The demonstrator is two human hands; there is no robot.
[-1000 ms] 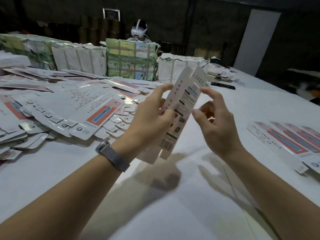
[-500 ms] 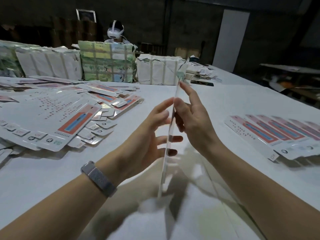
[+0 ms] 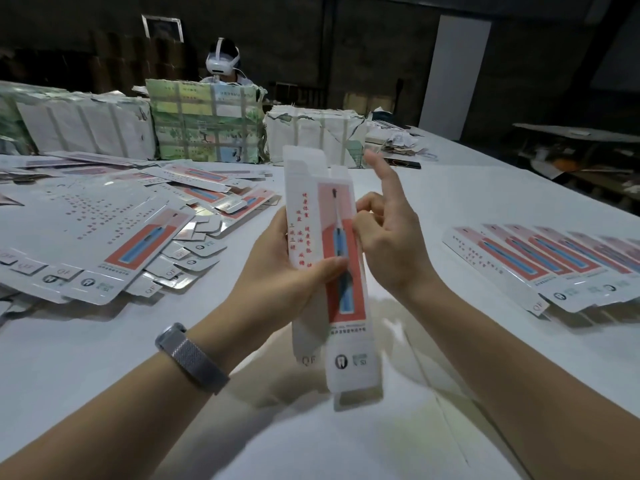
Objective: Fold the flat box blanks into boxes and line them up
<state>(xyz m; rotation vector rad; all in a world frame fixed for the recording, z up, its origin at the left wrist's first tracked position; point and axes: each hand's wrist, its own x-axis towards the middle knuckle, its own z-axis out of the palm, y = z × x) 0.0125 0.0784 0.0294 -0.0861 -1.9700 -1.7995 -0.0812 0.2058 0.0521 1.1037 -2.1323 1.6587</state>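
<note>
- A white table point(image 3: 104, 358) is spread across the view.
- Wrapped bundles point(image 3: 204, 126) — white and green-printed — are stacked along its far edge.
- Behind them a person wearing a white headset point(image 3: 221, 60) is seated.
- A pale door point(image 3: 453, 74) is set in the dark wall.

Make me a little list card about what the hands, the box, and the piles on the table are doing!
left hand: left hand grips the box blank, thumb across its front
right hand: right hand pinches the blank's right edge, index finger pointing up
box blank: upright, above the table, end flaps unfolded
left pile: loose flat blanks, overlapping
right row: row of boxes lying side by side
back of table: wrapped bundles
wrist: grey band on the left wrist
</note>
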